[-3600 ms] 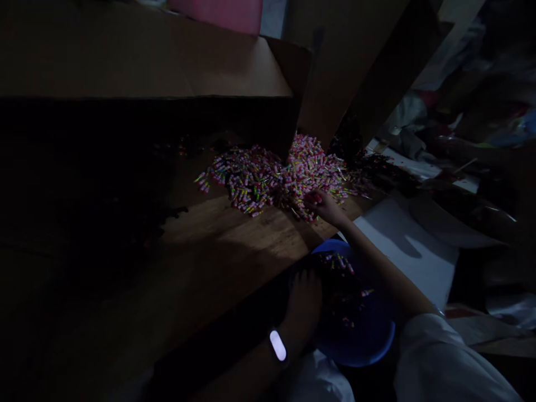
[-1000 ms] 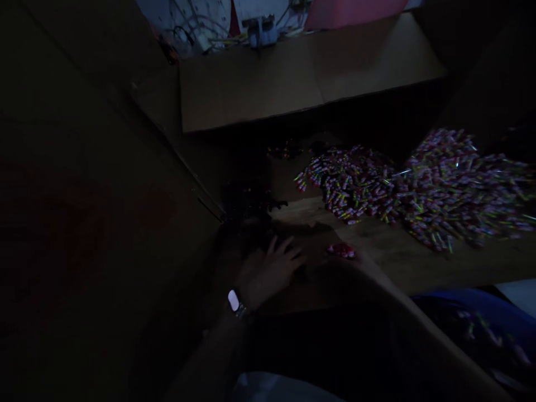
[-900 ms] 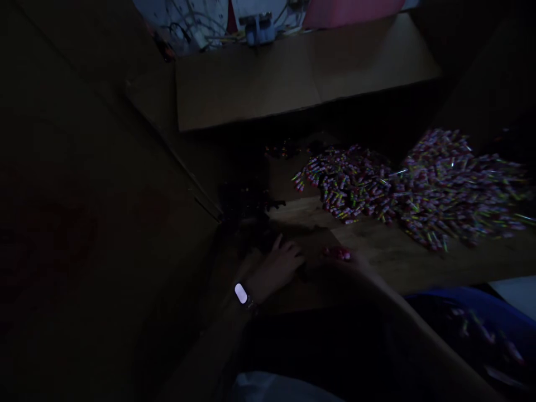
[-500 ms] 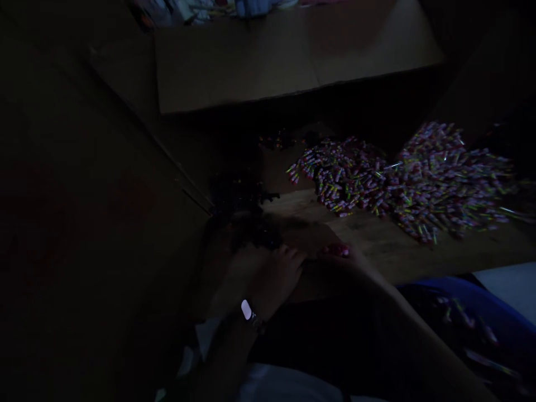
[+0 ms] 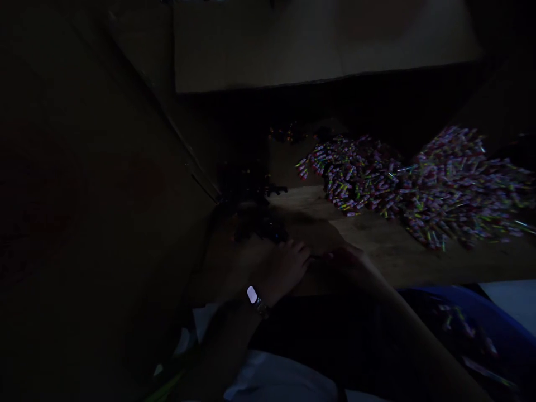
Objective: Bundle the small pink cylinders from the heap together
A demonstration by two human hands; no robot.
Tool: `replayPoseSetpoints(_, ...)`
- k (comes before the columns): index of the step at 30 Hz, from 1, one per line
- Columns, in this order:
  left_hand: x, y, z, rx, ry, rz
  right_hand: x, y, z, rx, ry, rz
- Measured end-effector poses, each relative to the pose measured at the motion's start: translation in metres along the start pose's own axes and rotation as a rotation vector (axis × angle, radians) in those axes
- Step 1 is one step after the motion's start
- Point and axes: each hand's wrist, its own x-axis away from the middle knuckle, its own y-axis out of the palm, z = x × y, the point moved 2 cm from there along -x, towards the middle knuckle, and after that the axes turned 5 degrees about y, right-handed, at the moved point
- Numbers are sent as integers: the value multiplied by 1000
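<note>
The picture is very dark. My left hand (image 5: 291, 265), with a lit watch (image 5: 252, 294) on its wrist, has its fingers curled near the table's front edge, beside small dark parts (image 5: 270, 228). What it holds is hidden. Just to its right, my right hand (image 5: 349, 261) is closed round something reddish and dim. A thin dark piece (image 5: 319, 257) spans the gap between the two hands. Behind and to the right, a large heap of small, colourful, shiny pieces (image 5: 456, 190) lies on the wooden table (image 5: 377, 240).
A cardboard flap (image 5: 259, 50) hangs over the back of the table. More dark parts (image 5: 243, 181) lie at the left, and small orange-flecked ones (image 5: 288, 133) farther back. A blue container (image 5: 494, 312) with similar pieces stands at the lower right.
The view has shifted, so the flap sits higher. My right hand has turned, and the bright red item that showed in it is now mostly hidden. A thin piece now shows between the hands.
</note>
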Motion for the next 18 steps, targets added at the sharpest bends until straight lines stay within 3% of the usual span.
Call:
replayPoseSetpoints(9,0,0,2,9,-10,14,-2,-4,-7,-22,83,-59)
replayPoseSetpoints(13,1,2,2,40,-3,16,1,-4,-14,137,-93,-96)
replayPoseSetpoints(18,2,3,0,130,-4,92,8,1,-12,388,-358,-53)
